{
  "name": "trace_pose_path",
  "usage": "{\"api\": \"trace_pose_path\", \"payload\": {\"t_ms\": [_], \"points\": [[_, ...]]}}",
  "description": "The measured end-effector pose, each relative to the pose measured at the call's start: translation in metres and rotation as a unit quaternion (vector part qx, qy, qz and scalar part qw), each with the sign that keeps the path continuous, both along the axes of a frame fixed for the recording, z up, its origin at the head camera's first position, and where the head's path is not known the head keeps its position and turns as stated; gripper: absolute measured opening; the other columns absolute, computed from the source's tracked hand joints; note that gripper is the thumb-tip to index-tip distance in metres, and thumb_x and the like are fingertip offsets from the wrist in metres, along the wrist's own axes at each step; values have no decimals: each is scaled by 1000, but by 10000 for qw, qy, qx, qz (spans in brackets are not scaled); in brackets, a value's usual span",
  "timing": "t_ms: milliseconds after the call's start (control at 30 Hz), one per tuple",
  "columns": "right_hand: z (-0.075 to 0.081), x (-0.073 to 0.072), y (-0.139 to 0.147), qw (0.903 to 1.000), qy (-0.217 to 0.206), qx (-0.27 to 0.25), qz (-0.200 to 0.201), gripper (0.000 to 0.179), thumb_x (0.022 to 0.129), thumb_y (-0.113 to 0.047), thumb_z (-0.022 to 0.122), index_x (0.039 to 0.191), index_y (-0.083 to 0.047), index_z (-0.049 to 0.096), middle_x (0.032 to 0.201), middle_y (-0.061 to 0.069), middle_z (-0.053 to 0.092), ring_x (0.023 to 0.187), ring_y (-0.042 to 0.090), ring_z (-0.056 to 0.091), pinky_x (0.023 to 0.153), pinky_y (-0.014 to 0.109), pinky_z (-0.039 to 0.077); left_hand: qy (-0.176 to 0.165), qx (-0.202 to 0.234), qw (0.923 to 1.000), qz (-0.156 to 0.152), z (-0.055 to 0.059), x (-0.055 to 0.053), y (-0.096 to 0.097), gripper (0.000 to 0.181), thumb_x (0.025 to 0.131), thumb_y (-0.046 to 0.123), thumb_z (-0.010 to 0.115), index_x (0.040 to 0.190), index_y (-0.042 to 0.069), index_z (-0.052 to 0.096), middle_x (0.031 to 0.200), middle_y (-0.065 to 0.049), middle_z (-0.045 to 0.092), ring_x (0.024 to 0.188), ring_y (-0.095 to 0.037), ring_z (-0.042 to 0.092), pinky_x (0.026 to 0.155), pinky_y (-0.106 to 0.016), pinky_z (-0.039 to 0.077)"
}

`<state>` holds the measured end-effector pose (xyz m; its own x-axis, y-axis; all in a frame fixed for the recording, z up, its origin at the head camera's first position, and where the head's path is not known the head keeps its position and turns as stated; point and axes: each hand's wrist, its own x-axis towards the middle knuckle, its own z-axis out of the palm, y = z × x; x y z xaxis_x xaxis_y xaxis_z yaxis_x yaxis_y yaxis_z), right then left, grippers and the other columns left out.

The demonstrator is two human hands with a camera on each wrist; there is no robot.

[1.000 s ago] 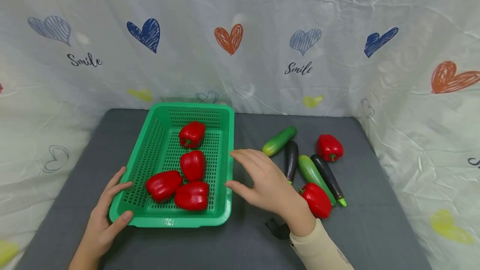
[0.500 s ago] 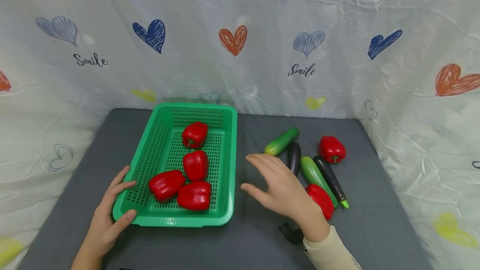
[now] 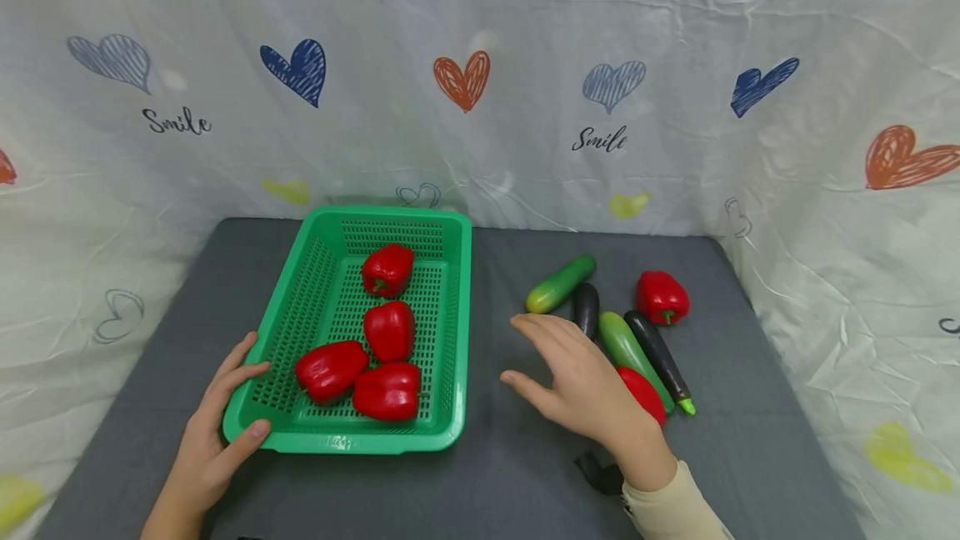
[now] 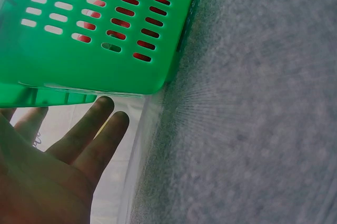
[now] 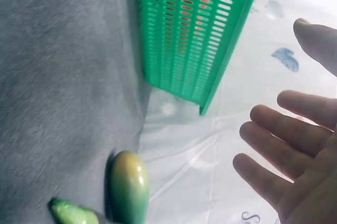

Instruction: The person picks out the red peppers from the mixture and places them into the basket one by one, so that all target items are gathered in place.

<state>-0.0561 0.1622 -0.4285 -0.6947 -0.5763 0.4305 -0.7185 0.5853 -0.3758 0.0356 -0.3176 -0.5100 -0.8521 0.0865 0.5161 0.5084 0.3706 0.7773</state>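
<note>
My left hand (image 3: 206, 444) rests at the near left corner of a green plastic basket (image 3: 460, 340), its thumb on the near rim and fingertips at the left rim. The left wrist view shows those fingers (image 4: 89, 134) straight beside the perforated wall. Several red bell peppers (image 3: 387, 394) lie inside the basket. To the right of it, my right hand (image 3: 592, 386) hovers over the table, fingers extended, thumb apart, holding nothing. It partly covers a red bell pepper (image 3: 643, 392) and a dark eggplant (image 3: 586, 307).
Beside my right hand lie two green cucumber-like vegetables (image 3: 561, 283), another eggplant (image 3: 660, 361) and a further red bell pepper (image 3: 662, 297). A dark object (image 3: 600, 473) shows below the right wrist. A heart-printed sheet (image 3: 525, 165) hangs behind the grey tabletop (image 3: 375, 498).
My right hand has moved away from the basket's right rim, to the right and slightly nearer. The left hand, basket and vegetables have kept their places; the head view shifted slightly.
</note>
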Motion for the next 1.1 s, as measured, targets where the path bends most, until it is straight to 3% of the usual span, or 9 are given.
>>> {"api": "trace_pose_path", "payload": {"t_ms": [1100], "points": [[-27, 9, 37, 9982, -344, 176, -456, 66, 95, -40, 87, 147, -6, 64, 146, 6, 66, 136, 28, 61, 112, 51, 50, 45, 4, 10000, -2, 2, 1, 2, 65, 85, -14, 66, 148, -14, 53, 173, -29, 30, 162, -27, 27, 120, -21, 26]]}}
